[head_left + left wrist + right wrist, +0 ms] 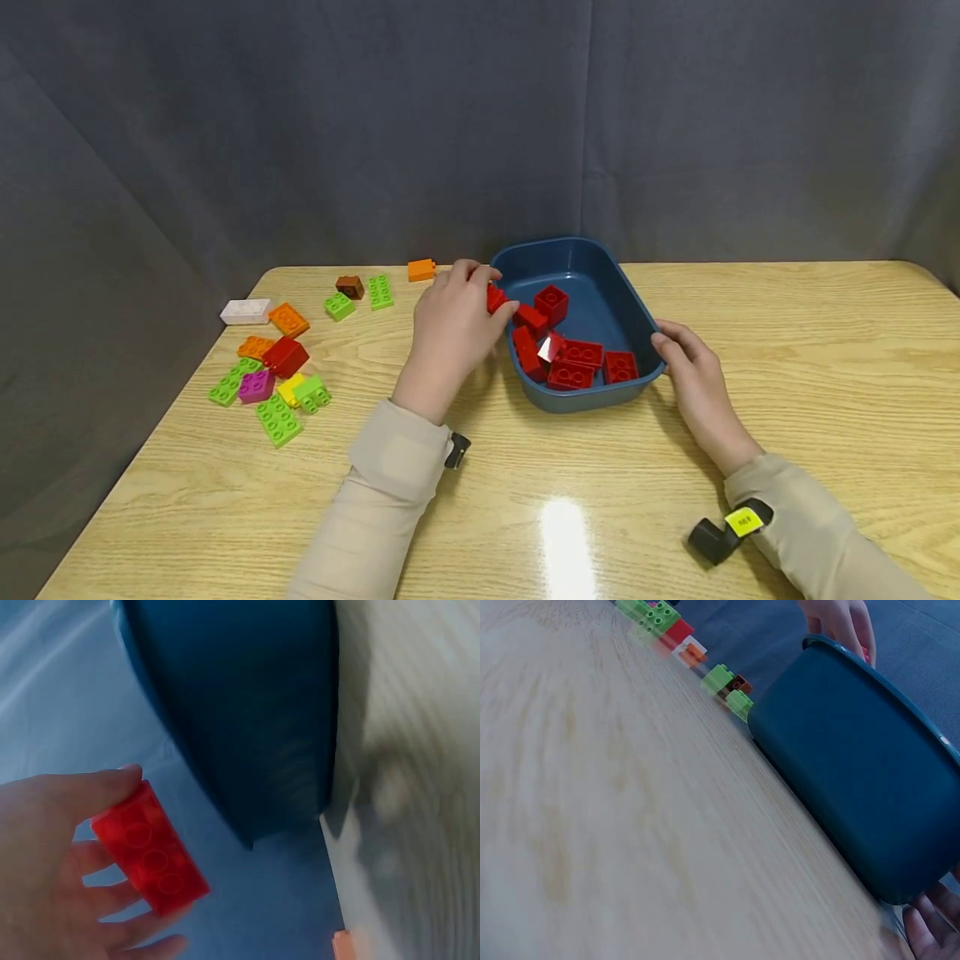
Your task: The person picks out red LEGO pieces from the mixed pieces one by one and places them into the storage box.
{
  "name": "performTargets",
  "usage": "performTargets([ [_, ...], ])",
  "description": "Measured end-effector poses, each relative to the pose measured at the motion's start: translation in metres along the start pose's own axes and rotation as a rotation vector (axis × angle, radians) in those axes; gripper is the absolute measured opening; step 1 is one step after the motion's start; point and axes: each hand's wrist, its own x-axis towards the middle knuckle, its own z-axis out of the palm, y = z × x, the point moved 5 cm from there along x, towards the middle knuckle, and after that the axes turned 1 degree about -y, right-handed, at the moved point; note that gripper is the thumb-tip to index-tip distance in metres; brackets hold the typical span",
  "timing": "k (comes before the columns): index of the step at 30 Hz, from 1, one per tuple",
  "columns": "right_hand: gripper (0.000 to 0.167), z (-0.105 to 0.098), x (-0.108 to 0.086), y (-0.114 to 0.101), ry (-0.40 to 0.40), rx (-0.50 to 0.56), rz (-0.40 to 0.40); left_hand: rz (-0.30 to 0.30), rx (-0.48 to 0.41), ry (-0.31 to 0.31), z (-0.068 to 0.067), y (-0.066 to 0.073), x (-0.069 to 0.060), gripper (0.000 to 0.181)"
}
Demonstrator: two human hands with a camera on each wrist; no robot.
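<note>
My left hand (pixel 457 321) pinches a red toy brick (pixel 150 851) between thumb and fingers, at the left rim of a blue plastic bin (pixel 555 402). In the left wrist view, the brick's studded face is turned toward the camera, outside the bin's wall. My right hand (pixel 693 379) grips the bin at its right front corner, thumb at the rim and fingers along the outside. Several red bricks (pixel 572 375) lie in the near and left part of the bin, one of them (pixel 552 304) farther back. A pale glare covers one brick's face.
On the table's left lie loose bricks: a red brick (pixel 286 357), a white brick (pixel 247 312), a magenta brick (pixel 256 386), a brown brick (pixel 349 287), plus several green, orange and yellow ones. An orange brick (pixel 422 270) sits near the back edge. A dark curtain (pixel 480 125) hangs behind.
</note>
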Motion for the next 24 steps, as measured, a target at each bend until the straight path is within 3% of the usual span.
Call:
performTargets([
  [12,0.052,0.000,0.000,0.000,-0.004,-0.006,0.005,0.137,0.061,-0.017,0.019,0.026,-0.005,0.048],
  [18,0.051,0.000,0.000,0.000,-0.003,-0.007,0.007,0.218,0.087,-0.067,0.029,0.038,-0.008,0.052],
  [24,0.052,0.000,0.000,0.000,-0.002,-0.013,0.010,0.305,0.081,-0.068,0.033,0.049,-0.012,0.056],
])
